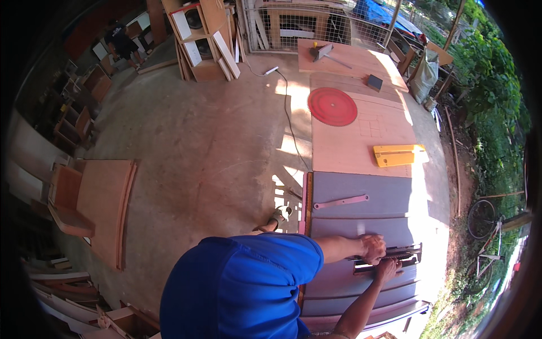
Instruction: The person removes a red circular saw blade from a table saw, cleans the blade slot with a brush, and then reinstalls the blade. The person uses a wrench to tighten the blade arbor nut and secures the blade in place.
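Partly hidden slot (pixel 410 254), left grip (pixel 373 249) and right grip (pixel 388 270) at it — wide or holding, cannot tell

This is a workshop for wood. A round red saw blade (pixel 332 106) lies on a big wooden board (pixel 353 152), and a pink wrench (pixel 341 201) rests on a grey table (pixel 344 181). Flat wood sheets (pixel 103 195) sit on the floor (pixel 214 124). One side opens onto green plants (pixel 497 73).

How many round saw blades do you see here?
1: a red circular saw blade, flat on the wooden board above the grey saw table in the picture. Another could be hidden in the table's opening, partly covered by the left hand and right hand.
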### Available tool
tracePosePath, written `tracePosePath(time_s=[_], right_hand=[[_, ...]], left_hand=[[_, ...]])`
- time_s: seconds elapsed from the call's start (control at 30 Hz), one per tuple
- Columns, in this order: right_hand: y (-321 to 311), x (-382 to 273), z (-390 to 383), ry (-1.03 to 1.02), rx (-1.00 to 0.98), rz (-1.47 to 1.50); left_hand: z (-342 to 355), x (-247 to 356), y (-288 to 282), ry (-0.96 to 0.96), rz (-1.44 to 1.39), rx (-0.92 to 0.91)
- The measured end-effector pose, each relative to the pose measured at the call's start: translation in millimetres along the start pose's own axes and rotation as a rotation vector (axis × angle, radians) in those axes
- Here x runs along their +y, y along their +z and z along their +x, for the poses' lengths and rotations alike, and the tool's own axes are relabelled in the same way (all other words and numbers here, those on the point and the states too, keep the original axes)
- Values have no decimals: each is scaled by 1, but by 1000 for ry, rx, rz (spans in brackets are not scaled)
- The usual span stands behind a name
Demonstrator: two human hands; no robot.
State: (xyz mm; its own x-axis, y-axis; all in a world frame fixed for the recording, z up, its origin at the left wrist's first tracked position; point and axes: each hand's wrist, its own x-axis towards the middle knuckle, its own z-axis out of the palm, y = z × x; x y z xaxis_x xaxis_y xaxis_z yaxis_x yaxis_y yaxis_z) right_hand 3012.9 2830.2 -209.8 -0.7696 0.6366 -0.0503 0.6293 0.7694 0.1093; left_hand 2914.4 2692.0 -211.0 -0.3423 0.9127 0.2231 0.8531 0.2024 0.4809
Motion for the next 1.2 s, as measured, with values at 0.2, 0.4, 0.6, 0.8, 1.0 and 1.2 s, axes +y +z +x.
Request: tracePosePath(time_s=[0.2, 0.4, 0.6, 0.8, 1.0, 1.2], right_hand=[[0, 6, -7, 5, 115, 101], [-3, -2, 1, 14, 141, 158], [-1, 3, 0, 35, 96, 169], [-3, 6, -4, 6, 149, 274], [-3, -3, 0, 67, 139, 167], [2, -1, 5, 69, 69, 117]], left_hand=[[5, 7, -5, 9, 0, -26], [5, 3, -21, 7, -39, 40], [9, 3, -23, 63, -12, 40], [8, 3, -23, 104, 4, 58], [10, 3, -25, 72, 6, 35], [10, 6, -27, 36, -16, -10]])
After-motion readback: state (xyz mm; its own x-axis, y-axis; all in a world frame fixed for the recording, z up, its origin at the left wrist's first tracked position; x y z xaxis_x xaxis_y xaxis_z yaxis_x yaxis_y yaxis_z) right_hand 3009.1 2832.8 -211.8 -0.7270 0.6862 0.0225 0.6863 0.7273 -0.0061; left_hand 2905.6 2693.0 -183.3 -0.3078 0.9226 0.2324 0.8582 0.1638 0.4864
